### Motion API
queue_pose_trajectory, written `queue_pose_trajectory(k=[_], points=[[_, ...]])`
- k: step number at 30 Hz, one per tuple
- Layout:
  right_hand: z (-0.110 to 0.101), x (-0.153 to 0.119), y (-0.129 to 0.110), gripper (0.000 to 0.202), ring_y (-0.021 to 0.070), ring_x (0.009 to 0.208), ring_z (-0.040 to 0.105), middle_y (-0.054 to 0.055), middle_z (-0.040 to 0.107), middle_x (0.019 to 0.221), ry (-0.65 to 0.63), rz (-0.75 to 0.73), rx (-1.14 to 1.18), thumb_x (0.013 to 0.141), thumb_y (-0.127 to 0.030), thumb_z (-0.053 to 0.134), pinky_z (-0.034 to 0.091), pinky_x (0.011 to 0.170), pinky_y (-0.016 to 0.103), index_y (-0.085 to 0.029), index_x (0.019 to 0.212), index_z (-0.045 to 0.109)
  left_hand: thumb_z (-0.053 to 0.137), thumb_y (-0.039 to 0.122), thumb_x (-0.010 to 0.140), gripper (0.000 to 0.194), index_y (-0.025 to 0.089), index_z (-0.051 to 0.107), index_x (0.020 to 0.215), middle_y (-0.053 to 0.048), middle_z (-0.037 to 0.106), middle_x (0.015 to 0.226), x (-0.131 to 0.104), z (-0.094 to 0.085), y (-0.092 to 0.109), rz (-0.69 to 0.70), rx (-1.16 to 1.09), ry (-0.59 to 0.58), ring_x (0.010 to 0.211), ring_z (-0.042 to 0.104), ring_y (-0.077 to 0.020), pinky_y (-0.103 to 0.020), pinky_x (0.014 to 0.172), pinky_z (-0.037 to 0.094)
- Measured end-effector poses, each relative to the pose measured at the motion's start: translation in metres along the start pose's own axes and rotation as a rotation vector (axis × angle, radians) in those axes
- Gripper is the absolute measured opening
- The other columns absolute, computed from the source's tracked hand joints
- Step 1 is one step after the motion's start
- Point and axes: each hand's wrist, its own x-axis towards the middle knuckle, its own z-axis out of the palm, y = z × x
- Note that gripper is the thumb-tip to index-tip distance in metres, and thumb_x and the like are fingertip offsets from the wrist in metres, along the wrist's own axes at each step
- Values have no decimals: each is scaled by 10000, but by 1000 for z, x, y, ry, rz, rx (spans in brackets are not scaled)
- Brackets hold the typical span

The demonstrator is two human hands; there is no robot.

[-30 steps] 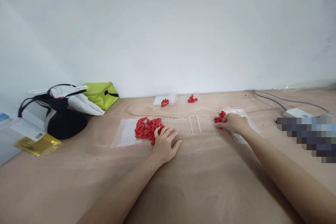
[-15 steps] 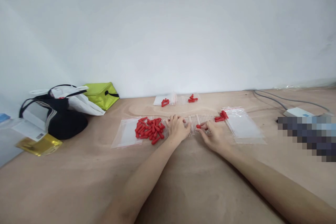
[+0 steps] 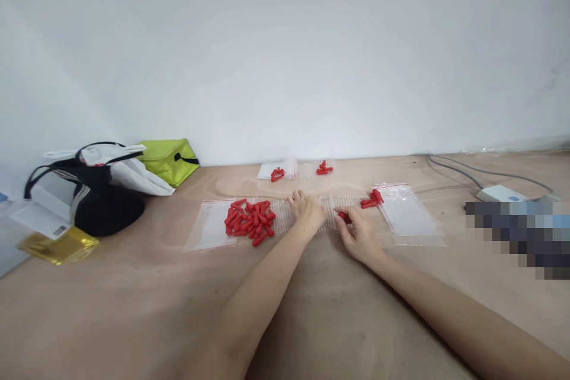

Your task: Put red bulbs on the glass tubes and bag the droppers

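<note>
While the left hand (image 3: pixel 307 214) lies over the middle of the tubes (image 3: pixel 281 224), its fingers reaching toward the far side, I can't tell whether they grip anything. Just to its right, the right hand (image 3: pixel 361 236) has thumb and fingers closed on a red bulb (image 3: pixel 344 218), too covered for me to say which way it points. Each tube's long axis runs roughly near to far, and their row stretches left to right between a jumbled pile (image 3: pixel 250 221), pointing every which way, and a small cluster (image 3: pixel 371 198) by the right-hand bags (image 3: pixel 412 217).
</note>
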Motion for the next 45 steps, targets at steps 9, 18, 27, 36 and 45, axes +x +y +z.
queue_pose_trajectory(k=[9,18,27,36,45], points=[[-2,1,5,141,145,656,555,25,570,705,-23,42,143,756,-282,524,468,594,290,-201,653,472,458,209,845,117,190,568,811,-29,650,844,-33,-34,-44,308,-173,29,833,551,-201,-428,878,275],[2,-5,-16,147,158,790,579,58,608,850,-230,-215,92,813,-263,504,462,711,331,-216,887,622,370,291,910,237,235,598,947,-8,697,819,-81,-31,-91,523,-325,91,700,605,-137,-357,841,272],[-1,-4,-13,160,146,732,589,23,645,796,-284,-276,-56,820,-274,510,352,804,395,-254,911,641,397,290,898,244,256,635,940,-8,693,851,-80,-30,-88,523,-346,24,742,591,-140,-354,820,286],[2,-5,-14,199,141,792,593,34,650,836,-350,-322,19,853,-255,450,343,895,425,-236,971,609,389,270,904,251,253,639,928,-7,692,831,-78,-27,-90,582,-360,33,725,588,-131,-330,763,305],[5,-8,-13,160,143,775,591,22,668,847,-379,-349,27,855,-217,443,367,861,396,-214,883,600,383,192,896,252,238,624,955,-18,683,834,-76,-26,-89,638,-366,-26,744,591,-133,-309,738,316]])
